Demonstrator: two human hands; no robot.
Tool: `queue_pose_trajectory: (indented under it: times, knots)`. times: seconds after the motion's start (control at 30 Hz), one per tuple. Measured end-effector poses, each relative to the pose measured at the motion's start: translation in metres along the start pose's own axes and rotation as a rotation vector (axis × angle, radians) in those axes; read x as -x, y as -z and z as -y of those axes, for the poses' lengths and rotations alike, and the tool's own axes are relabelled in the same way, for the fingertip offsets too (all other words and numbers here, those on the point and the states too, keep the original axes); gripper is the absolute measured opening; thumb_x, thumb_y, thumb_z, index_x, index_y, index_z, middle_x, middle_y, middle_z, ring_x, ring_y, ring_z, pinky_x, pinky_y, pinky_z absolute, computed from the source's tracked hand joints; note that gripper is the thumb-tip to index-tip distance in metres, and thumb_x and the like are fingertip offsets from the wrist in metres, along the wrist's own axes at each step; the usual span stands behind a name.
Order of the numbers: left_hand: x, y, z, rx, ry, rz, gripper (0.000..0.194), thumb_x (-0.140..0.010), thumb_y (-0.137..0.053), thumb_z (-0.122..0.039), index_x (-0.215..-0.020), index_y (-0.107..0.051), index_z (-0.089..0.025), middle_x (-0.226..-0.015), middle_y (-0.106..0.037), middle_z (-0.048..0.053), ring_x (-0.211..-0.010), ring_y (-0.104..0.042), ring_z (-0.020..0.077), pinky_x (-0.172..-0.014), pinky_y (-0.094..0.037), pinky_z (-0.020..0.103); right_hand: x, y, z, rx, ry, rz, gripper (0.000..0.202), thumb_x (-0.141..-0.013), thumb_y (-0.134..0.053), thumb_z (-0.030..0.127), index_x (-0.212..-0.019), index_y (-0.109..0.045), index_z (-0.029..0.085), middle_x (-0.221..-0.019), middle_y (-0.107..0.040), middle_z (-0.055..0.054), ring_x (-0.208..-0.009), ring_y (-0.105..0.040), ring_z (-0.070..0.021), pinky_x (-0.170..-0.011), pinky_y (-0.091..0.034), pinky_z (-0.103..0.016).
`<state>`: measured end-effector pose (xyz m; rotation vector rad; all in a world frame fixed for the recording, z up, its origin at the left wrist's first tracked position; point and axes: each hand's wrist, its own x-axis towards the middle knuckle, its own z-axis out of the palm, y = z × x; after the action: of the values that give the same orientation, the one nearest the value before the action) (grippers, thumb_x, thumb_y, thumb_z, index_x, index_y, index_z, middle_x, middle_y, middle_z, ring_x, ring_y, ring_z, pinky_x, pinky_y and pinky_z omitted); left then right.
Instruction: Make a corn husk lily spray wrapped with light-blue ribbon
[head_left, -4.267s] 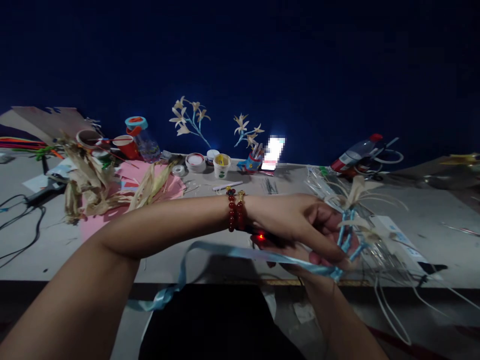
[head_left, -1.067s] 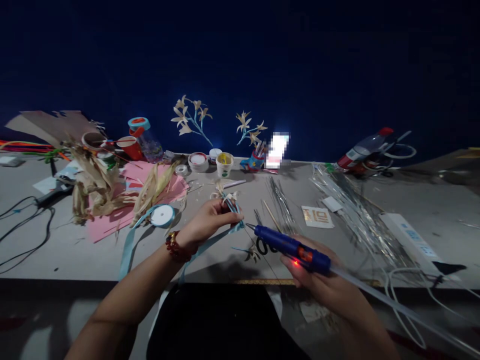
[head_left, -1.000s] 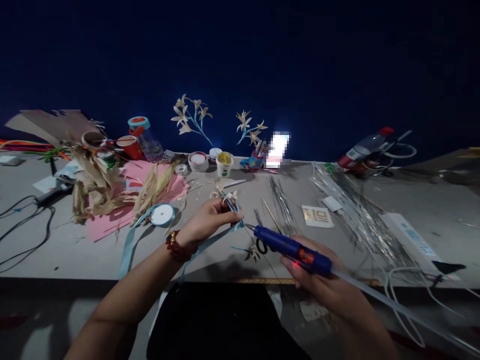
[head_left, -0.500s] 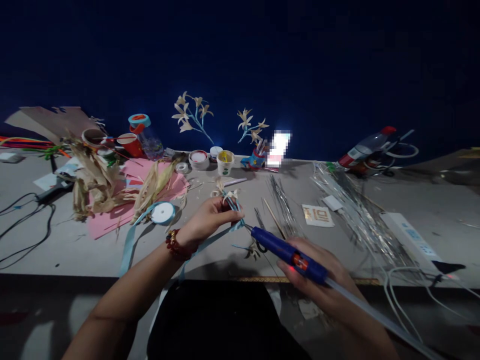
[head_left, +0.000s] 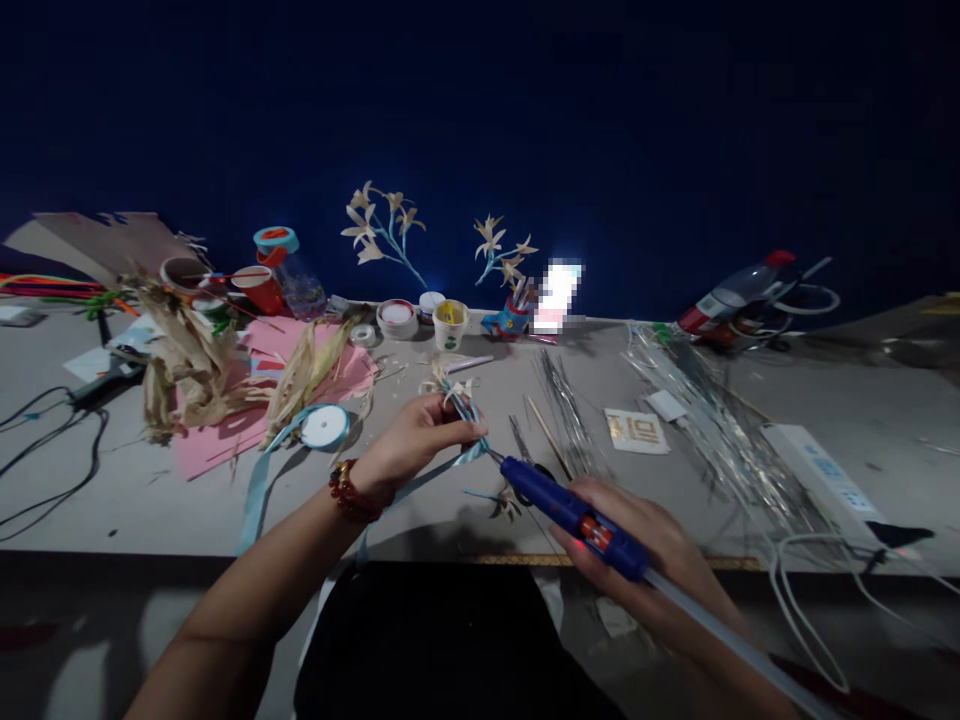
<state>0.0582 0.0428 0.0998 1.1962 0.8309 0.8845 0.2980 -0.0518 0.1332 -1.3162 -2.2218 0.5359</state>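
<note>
My left hand (head_left: 420, 440) pinches a small bunch of blue-wrapped flower stems (head_left: 463, 402) topped with pale husk petals. A light blue ribbon (head_left: 259, 500) trails from the stems and runs under the wrist. In my right hand (head_left: 637, 530) is a blue hot glue gun (head_left: 555, 500), a long clear glue stick feeding into its back. Its metal tip points left, at or very close to the lower stems; contact cannot be made out. Below the tip lies a loose flower (head_left: 506, 503) on a blue stem, with scissors (head_left: 536, 485) partly behind the gun.
Dried corn husks (head_left: 191, 360) lie on pink paper (head_left: 202, 450) at left, by a ribbon spool (head_left: 326, 427). Thin wires (head_left: 566, 410) and a power strip (head_left: 817, 480) occupy the right. Two finished flower sprigs (head_left: 394, 235) stand at the back near a paper cup (head_left: 451, 325).
The glue gun and my right hand have shifted very slightly left. My left hand keeps its hold on the stems, almost still.
</note>
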Motion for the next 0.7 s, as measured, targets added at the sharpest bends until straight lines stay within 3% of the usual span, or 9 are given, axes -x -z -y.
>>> queue_pose_trajectory:
  times: [0.1, 0.2, 0.33, 0.47, 0.57, 0.63, 0.7]
  knots:
    - [0.000, 0.001, 0.001, 0.031, 0.004, -0.015, 0.015, -0.073, -0.073, -0.027, -0.079, -0.067, -0.014, -0.070, -0.061, 0.001, -0.066, -0.053, 0.0132, -0.068, -0.044, 0.027, 0.002, 0.001, -0.002, 0.020, -0.050, -0.029, 0.019, -0.089, -0.053, 0.040, -0.099, -0.059, 0.025, -0.087, -0.069, -0.006, -0.076, -0.067, -0.0223, -0.066, -0.051, -0.032]
    - [0.000, 0.002, 0.000, 0.082, -0.003, -0.021, 0.014, -0.073, -0.074, -0.026, -0.079, -0.068, -0.014, -0.071, -0.061, 0.001, -0.068, -0.054, 0.0133, -0.069, -0.044, 0.027, 0.009, 0.002, -0.009, -0.002, -0.033, -0.022, 0.018, -0.088, -0.054, 0.040, -0.098, -0.061, 0.026, -0.085, -0.069, -0.006, -0.072, -0.067, -0.0225, -0.059, -0.052, -0.031]
    - [0.004, 0.006, 0.000, 0.118, 0.039, -0.046, 0.016, -0.073, -0.076, -0.025, -0.081, -0.068, -0.014, -0.074, -0.063, 0.001, -0.069, -0.054, 0.0127, -0.070, -0.044, 0.026, 0.022, 0.005, -0.031, -0.004, -0.098, -0.111, 0.020, -0.087, -0.058, 0.036, -0.104, -0.061, 0.025, -0.094, -0.070, -0.007, -0.082, -0.068, -0.0243, -0.067, -0.053, -0.030]
    - [0.010, 0.012, 0.002, 0.135, 0.062, -0.107, 0.013, -0.074, -0.076, -0.024, -0.081, -0.069, -0.016, -0.076, -0.063, 0.000, -0.073, -0.054, 0.0119, -0.071, -0.043, 0.023, 0.040, 0.010, -0.081, 0.218, -0.367, -0.273, 0.029, -0.088, -0.055, 0.041, -0.109, -0.058, 0.022, -0.097, -0.070, -0.009, -0.083, -0.068, -0.0261, -0.073, -0.052, -0.035]
    - [0.014, 0.015, 0.007, 0.129, 0.096, -0.112, 0.014, -0.073, -0.077, -0.026, -0.079, -0.069, -0.016, -0.077, -0.063, 0.000, -0.076, -0.053, 0.0128, -0.072, -0.042, 0.023, 0.058, 0.013, -0.129, 0.466, -0.619, -0.283, 0.034, -0.090, -0.049, 0.045, -0.111, -0.057, 0.019, -0.103, -0.069, -0.013, -0.088, -0.068, -0.0309, -0.070, -0.051, -0.038]
    - [0.015, 0.015, 0.011, 0.136, 0.115, -0.104, 0.014, -0.073, -0.077, -0.027, -0.078, -0.069, -0.016, -0.076, -0.062, 0.000, -0.075, -0.052, 0.0128, -0.071, -0.041, 0.023, 0.069, 0.011, -0.159, 0.545, -0.665, -0.234, 0.032, -0.090, -0.049, 0.039, -0.113, -0.055, 0.017, -0.109, -0.067, -0.017, -0.089, -0.067, -0.0316, -0.069, -0.050, -0.038]
    - [0.015, 0.013, 0.015, 0.141, 0.127, -0.087, 0.014, -0.074, -0.076, -0.027, -0.079, -0.069, -0.016, -0.075, -0.061, 0.000, -0.073, -0.051, 0.0122, -0.071, -0.040, 0.023, 0.074, 0.007, -0.183, 0.553, -0.618, -0.177, 0.030, -0.087, -0.051, 0.028, -0.115, -0.054, 0.017, -0.114, -0.065, -0.018, -0.091, -0.067, -0.0305, -0.072, -0.050, -0.037]
